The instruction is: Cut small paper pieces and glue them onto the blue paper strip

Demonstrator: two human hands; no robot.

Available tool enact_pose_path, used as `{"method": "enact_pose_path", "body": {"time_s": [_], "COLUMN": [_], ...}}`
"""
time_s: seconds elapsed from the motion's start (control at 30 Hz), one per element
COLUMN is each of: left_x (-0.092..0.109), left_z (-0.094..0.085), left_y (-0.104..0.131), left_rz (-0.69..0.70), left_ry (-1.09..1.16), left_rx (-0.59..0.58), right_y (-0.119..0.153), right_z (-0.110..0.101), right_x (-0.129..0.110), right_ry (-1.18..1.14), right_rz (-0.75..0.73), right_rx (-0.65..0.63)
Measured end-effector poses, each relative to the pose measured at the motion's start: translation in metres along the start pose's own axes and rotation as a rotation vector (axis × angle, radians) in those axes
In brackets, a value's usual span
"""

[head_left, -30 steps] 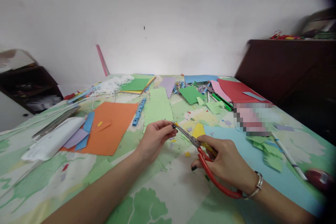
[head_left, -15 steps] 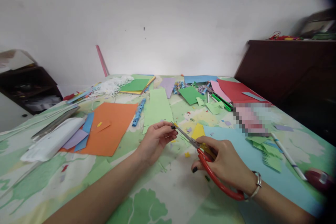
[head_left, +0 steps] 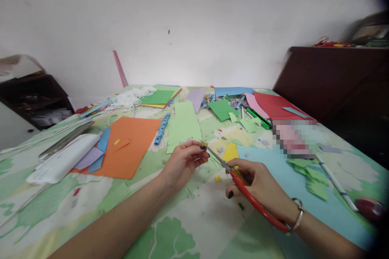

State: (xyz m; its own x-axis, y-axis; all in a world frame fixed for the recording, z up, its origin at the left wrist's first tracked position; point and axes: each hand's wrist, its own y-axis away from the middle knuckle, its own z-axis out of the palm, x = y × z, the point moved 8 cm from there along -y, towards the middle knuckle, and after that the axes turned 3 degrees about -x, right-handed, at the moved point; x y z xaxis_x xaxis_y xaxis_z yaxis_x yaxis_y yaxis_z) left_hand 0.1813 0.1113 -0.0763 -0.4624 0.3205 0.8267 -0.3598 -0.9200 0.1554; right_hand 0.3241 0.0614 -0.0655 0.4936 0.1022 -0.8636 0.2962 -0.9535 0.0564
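Note:
My left hand (head_left: 184,166) is pinched closed above the tablecloth, with a small bit of yellow paper (head_left: 205,144) at its fingertips. In my right hand (head_left: 263,186) is a pair of scissors (head_left: 255,202) with red handles. Their blades point up and left, and the tips meet the fingertips of my left hand; blades and paper overlap there, so I cannot tell whether they touch. A small yellow paper star (head_left: 218,178) lies on the cloth below the blades. Behind the scissors lies a larger yellow paper piece (head_left: 231,152).
Orange paper (head_left: 133,145) and a blue flute-like tube (head_left: 162,128) lie to the left. A light green sheet (head_left: 184,119) sits ahead. Light blue paper (head_left: 291,186), green scraps (head_left: 316,186) and a white pen (head_left: 337,184) are at the right. Tangled white string (head_left: 132,99) lies far left.
My right thumb has shifted slightly on the scissors, and the handles have come closer together. Both hands stay nearly in place; the whole view has moved a little.

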Motion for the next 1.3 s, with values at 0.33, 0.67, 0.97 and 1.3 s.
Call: {"method": "enact_pose_path", "body": {"time_s": [0.33,0.67,0.97,1.3], "left_x": [-0.0001,0.0037,0.0039,0.0023], "left_z": [-0.0001,-0.0066,-0.0067,-0.0084], "left_y": [-0.0011,-0.0013,-0.0018,-0.0047], "left_rz": [-0.001,0.026,0.029,0.043], "left_ry": [0.012,-0.032,-0.014,-0.002], "left_rx": [0.003,0.038,0.029,0.045], "right_y": [-0.0011,-0.0004,-0.0017,-0.0013], "right_z": [0.0028,0.0027,0.0005,-0.0028], "right_x": [0.0031,0.0050,0.0091,0.0063], "right_ry": [-0.084,-0.122,-0.026,0.041], "right_rz": [0.029,0.048,0.025,0.002], "right_rx": [-0.024,-0.044,-0.021,0.005]}}
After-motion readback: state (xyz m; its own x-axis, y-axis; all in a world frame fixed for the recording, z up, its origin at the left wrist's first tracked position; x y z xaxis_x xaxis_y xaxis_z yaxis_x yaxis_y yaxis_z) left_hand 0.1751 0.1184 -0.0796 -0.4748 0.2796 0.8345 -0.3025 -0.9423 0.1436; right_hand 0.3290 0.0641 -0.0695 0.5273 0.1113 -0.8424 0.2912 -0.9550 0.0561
